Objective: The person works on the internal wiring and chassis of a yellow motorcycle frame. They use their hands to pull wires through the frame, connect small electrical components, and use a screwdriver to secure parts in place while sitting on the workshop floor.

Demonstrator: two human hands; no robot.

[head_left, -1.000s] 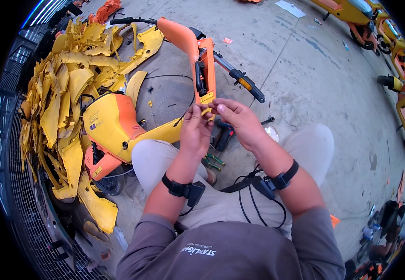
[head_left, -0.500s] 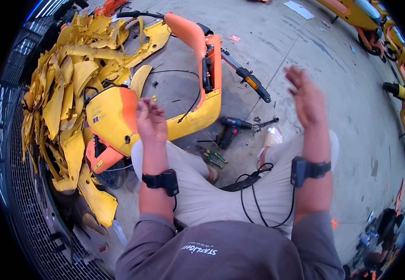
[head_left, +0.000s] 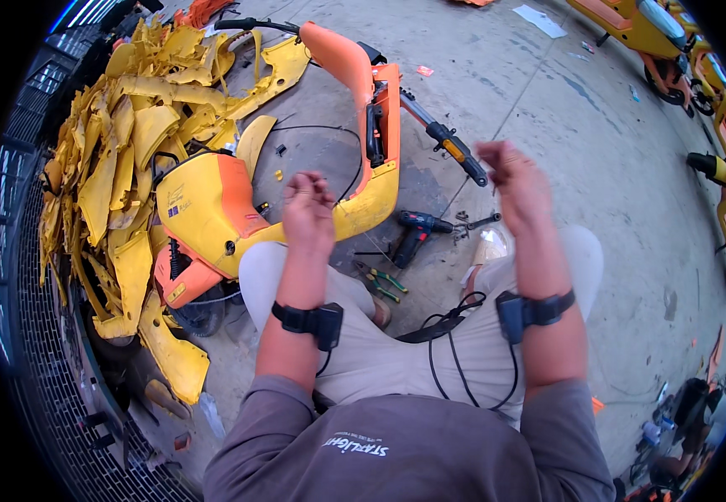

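Note:
My left hand (head_left: 309, 205) hovers at the near side of a yellow and orange scooter body (head_left: 342, 219), its fingers loosely curled and apart, with nothing visible in them. My right hand (head_left: 518, 188) is raised near the end of a metal strut with an amber reflector (head_left: 455, 151); its fingers are blurred and pinched, and whatever they hold is too small to name. Between my hands, on the floor, lie a cordless drill (head_left: 413, 238), green-handled pliers (head_left: 384, 280) and small dark hardware beside a bar-like tool (head_left: 484, 220).
A large heap of broken yellow panels (head_left: 128, 201) fills the left beside a dark grid-like structure (head_left: 45, 335). Yellow scooters (head_left: 631, 29) line the right and upper right. Cables (head_left: 455, 351) lie across my lap, and assorted items (head_left: 689, 418) sit at the lower right.
My hands were together at the orange frame. They have separated: left moved leftward, right moved right and up, then slightly back inward. The drill is now uncovered.

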